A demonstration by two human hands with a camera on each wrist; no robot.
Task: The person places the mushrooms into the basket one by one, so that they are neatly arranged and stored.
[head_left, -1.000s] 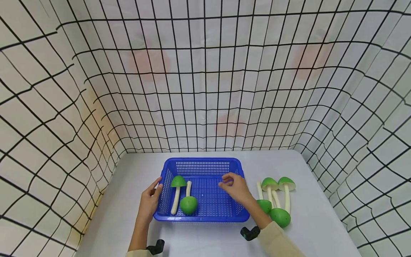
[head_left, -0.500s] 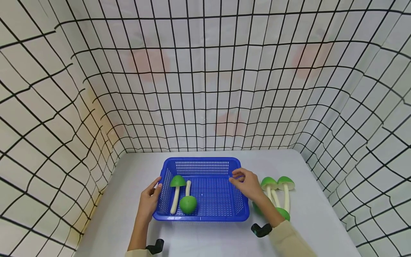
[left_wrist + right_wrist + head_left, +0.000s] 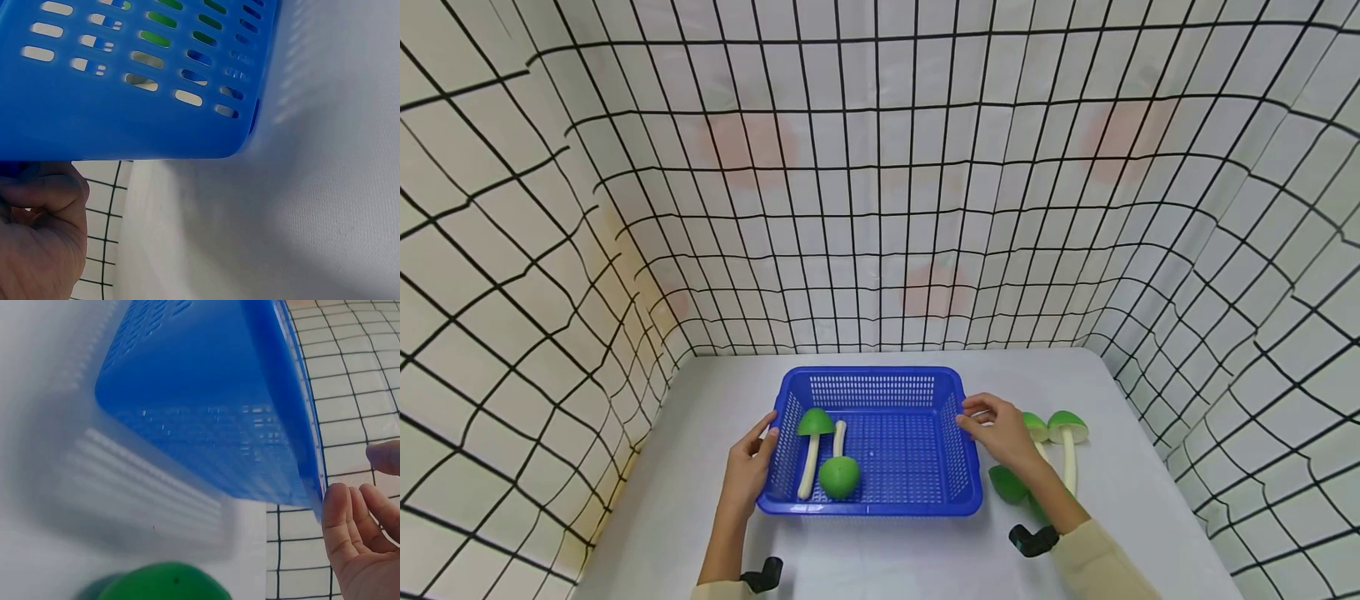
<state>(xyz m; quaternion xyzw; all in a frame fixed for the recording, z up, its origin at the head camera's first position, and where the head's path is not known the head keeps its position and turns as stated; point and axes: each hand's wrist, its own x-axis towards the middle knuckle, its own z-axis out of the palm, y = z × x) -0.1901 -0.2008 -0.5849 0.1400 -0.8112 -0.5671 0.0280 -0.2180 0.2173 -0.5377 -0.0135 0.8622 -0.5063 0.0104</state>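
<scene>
A blue plastic basket stands on the white surface. Inside, on its left side, lie two green-capped mushrooms with white stems, one mushroom cap up and another mushroom cap toward me. My left hand holds the basket's left rim, fingers curled there in the left wrist view. At the right rim is my right hand, fingertips at the edge and thumb apart from them, with nothing held. More mushrooms lie right of the basket, among them a whole mushroom; my right hand and forearm partly hide the others.
A white wall with a black grid net closes off the back and both sides. The white tabletop extends past the basket on either side. Black wrist cameras sit at both wrists.
My right hand has moved right, from over the basket's inside to its right rim, covering more of the loose mushrooms. My left hand and the basket stay nearly still.
</scene>
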